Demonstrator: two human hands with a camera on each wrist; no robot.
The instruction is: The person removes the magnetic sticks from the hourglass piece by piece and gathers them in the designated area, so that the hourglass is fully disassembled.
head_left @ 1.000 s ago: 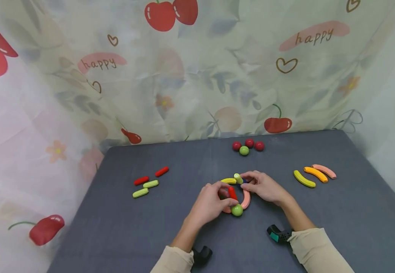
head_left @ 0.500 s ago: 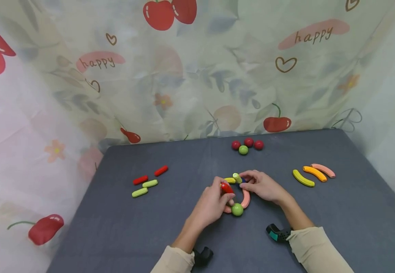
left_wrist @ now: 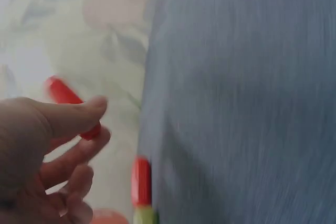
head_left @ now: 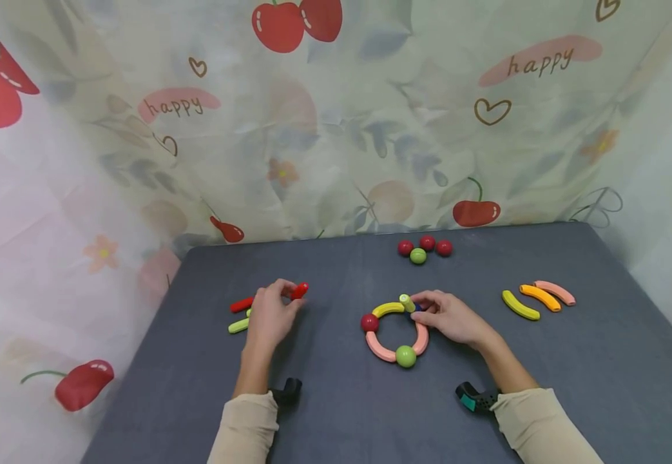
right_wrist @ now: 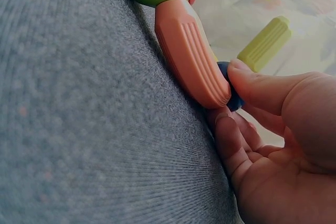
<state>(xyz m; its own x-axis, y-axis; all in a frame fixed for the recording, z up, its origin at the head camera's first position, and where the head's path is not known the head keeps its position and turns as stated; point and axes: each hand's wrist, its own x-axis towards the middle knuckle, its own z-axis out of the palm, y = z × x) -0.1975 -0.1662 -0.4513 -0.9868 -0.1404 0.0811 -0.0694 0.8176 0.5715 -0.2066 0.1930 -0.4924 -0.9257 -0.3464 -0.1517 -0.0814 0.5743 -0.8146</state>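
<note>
My left hand (head_left: 268, 316) pinches a short red rod (left_wrist: 65, 92) between thumb and fingers, at the left side of the table. Close by and partly behind that hand lie another red rod (head_left: 241, 304) and a light green rod (head_left: 238, 326). At the ring of toy pieces, my right hand (head_left: 450, 316) pinches a dark blue ball (right_wrist: 235, 103). A light green rod (right_wrist: 265, 44) sticks up from the blue ball. The ring also has a yellow curved piece (head_left: 388, 309), a red ball (head_left: 370, 323), a green ball (head_left: 406, 356) and two pink curved pieces (right_wrist: 191, 53).
Three red balls (head_left: 427, 243) and a green ball (head_left: 418, 256) sit near the table's back edge. Loose yellow (head_left: 520, 305), orange (head_left: 540, 298) and pink (head_left: 555, 292) curved pieces lie at the right. A printed curtain (head_left: 336, 142) hangs behind the grey table (head_left: 336, 412).
My left hand has lifted the red rod off the ring and carried it left, uncovering the red ball and left pink piece. The right hand stays at the blue ball.
</note>
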